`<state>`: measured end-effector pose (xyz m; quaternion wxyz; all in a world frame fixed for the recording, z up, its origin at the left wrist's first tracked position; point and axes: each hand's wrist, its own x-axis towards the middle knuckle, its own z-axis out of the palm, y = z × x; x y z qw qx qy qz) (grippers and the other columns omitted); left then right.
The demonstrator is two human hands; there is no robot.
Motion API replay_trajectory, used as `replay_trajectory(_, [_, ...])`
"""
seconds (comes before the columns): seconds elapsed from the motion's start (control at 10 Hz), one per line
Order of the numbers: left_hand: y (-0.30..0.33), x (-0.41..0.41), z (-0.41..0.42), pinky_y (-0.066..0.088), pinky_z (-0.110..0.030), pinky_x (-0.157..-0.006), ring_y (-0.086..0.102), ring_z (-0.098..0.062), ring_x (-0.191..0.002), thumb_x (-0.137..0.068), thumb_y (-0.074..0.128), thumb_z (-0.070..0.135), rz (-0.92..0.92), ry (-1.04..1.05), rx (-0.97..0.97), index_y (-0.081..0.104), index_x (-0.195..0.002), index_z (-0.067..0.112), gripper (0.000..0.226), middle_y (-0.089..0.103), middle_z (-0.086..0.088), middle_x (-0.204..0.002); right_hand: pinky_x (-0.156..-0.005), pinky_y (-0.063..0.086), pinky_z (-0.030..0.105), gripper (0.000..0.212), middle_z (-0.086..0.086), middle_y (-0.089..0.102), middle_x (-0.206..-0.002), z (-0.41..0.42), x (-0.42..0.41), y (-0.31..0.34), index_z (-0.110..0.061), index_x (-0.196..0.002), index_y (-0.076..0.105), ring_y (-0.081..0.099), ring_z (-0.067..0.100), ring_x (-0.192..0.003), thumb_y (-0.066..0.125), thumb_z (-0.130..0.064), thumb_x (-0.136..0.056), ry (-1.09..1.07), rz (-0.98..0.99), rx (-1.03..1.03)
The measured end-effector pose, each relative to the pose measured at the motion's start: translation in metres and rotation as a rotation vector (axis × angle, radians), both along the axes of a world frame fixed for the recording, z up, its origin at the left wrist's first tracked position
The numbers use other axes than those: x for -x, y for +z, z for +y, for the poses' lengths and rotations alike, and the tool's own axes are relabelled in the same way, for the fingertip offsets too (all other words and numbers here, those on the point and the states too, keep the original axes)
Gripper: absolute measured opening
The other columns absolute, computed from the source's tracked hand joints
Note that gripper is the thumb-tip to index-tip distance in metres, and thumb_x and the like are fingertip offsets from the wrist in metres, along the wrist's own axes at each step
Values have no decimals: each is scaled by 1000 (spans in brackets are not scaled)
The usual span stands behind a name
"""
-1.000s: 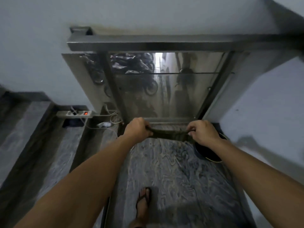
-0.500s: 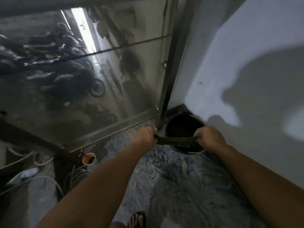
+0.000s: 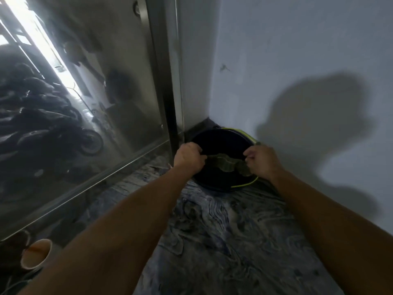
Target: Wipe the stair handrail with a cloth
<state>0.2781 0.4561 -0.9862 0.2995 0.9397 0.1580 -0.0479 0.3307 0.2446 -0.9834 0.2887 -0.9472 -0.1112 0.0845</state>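
We are gripping a dark, greenish, crumpled cloth [image 3: 225, 163] by its two ends, our left hand [image 3: 190, 156] fisted on one end and our right hand [image 3: 262, 161] pinching the other. The cloth is sagging between them over the mouth of a round dark bucket [image 3: 221, 184] with a yellow-green rim, which is standing on the marbled grey floor [image 3: 223, 231] in the corner beside a glass panel [image 3: 85, 92] and a white wall [image 3: 297, 60].

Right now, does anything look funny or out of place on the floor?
Yes. A paper cup lies tipped on its side at the foot of the glass panel, bottom left. Otherwise, both hands just hold the cloth over the bucket.
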Motion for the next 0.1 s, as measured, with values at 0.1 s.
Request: replay_trajectory(0.1, [-10,12,19,52,-35,-90,63,-26,-105,-83,67,33,18,0,-26,68,-115,17,36,68,-8,-115,-77,42,21,26,22,70,-105,-24,16,-8,3,-109,67,64,34,-98,59,3,-84,-66,16,-54])
